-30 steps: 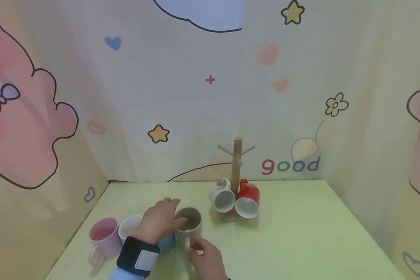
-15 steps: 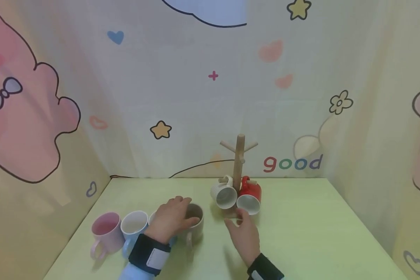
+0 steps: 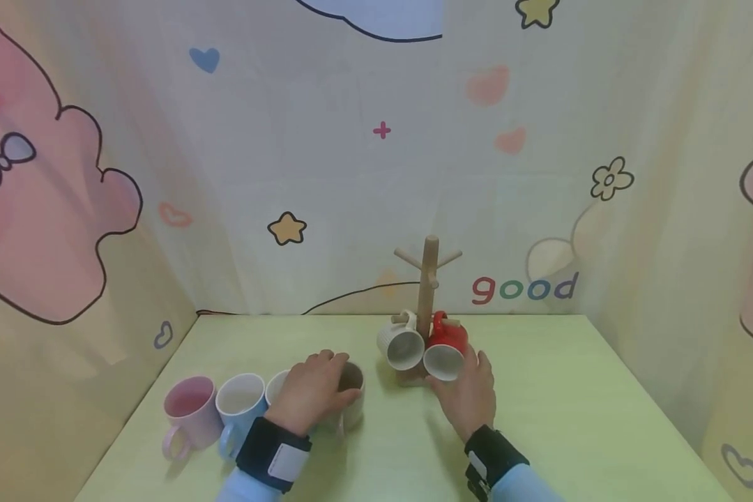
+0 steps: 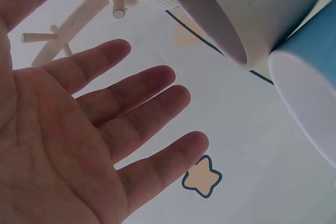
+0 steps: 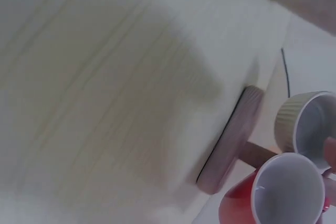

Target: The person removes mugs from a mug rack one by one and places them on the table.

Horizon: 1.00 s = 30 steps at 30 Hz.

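My left hand [image 3: 314, 394] is held palm down over a grey mug [image 3: 355, 401], covering part of it. In the left wrist view its fingers are spread and nearly straight, holding nothing. A blue mug [image 4: 310, 72] stands beside the grey one, largely hidden by this hand in the head view. My right hand [image 3: 470, 394] is at a red mug [image 3: 445, 352] with a white inside, its fingers at the mug's right side and the thumb below the rim; contact is unclear. That mug hangs by its handle on a wooden mug tree [image 3: 427, 279], next to a ribbed white mug [image 3: 401, 345].
A pink mug [image 3: 191, 411] and a light blue mug [image 3: 240, 408] stand in the same row on the left. The mug tree's upper pegs [image 3: 450, 259] carry nothing. A printed curtain [image 3: 351, 139] closes off the back of the pale green table [image 3: 571, 418].
My right hand has left the grey mug's handle and moved right and away to the red mug. My left hand has shifted slightly right over the grey mug. The head view has tilted a little.
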Available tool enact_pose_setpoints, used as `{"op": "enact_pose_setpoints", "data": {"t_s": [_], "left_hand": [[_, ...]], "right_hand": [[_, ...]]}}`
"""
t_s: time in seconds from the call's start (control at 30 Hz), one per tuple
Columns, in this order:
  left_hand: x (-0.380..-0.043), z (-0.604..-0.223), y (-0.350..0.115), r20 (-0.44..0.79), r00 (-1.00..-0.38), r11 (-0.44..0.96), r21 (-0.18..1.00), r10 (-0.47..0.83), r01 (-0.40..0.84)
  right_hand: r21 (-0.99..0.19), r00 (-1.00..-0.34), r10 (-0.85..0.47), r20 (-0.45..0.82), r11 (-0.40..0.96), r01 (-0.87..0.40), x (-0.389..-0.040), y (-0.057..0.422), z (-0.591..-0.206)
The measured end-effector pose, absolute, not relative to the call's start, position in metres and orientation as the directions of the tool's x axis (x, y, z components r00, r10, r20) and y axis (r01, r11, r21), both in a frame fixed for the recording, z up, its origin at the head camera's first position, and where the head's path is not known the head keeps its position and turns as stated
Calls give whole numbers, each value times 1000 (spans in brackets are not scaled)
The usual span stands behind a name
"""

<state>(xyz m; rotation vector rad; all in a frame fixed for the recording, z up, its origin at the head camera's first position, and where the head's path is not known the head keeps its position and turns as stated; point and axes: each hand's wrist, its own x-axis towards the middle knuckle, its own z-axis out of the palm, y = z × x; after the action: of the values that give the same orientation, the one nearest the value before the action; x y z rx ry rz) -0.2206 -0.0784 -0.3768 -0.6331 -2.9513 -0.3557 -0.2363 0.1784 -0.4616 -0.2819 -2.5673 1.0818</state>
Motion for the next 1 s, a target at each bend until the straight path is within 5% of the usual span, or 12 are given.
{"op": "enact_pose_setpoints", "data": {"t_s": [1.0], "left_hand": [[-220,-374,-79,120,-915,885,230,386,404]], "right_hand": [[-574,-881,403,249,794,201,-275,159,-477]]}}
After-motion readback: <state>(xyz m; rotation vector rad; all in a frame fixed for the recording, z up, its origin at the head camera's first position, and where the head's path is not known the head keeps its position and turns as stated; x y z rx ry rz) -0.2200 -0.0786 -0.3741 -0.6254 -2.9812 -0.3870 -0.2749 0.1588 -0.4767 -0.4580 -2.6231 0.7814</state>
